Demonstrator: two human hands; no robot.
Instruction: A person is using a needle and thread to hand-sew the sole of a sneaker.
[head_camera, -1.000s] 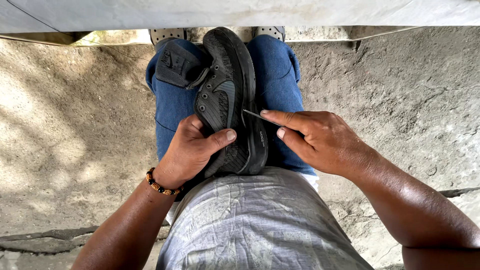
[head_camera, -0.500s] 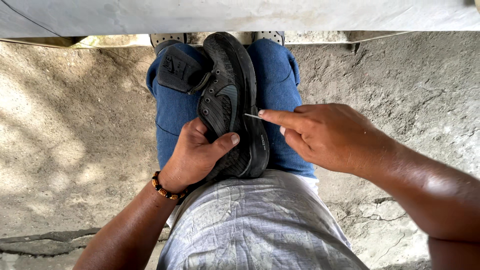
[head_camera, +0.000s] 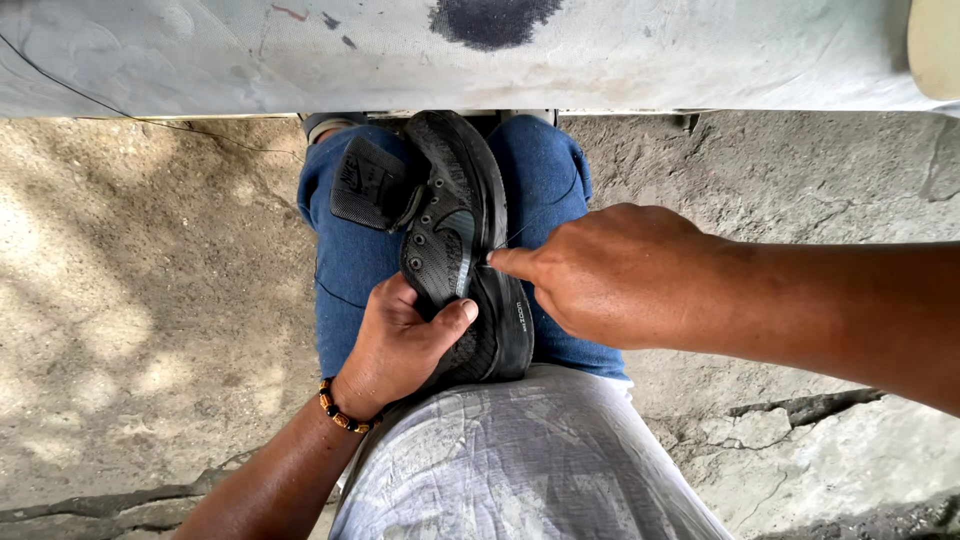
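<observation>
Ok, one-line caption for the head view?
Left hand steadies a black shoe on the lap while the right hand presses at its side seam.

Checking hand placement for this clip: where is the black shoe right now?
In the head view, the black shoe lies centre frame on the person's lap, across the blue jeans. The left hand grips its near end, and the right hand presses its right edge.

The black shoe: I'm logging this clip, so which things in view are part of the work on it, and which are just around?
In use:
black shoe
left hand, gripping it
right hand, fingertips at its side
thin thread

Just around:
bead bracelet
blue jeans
concrete ground
</observation>
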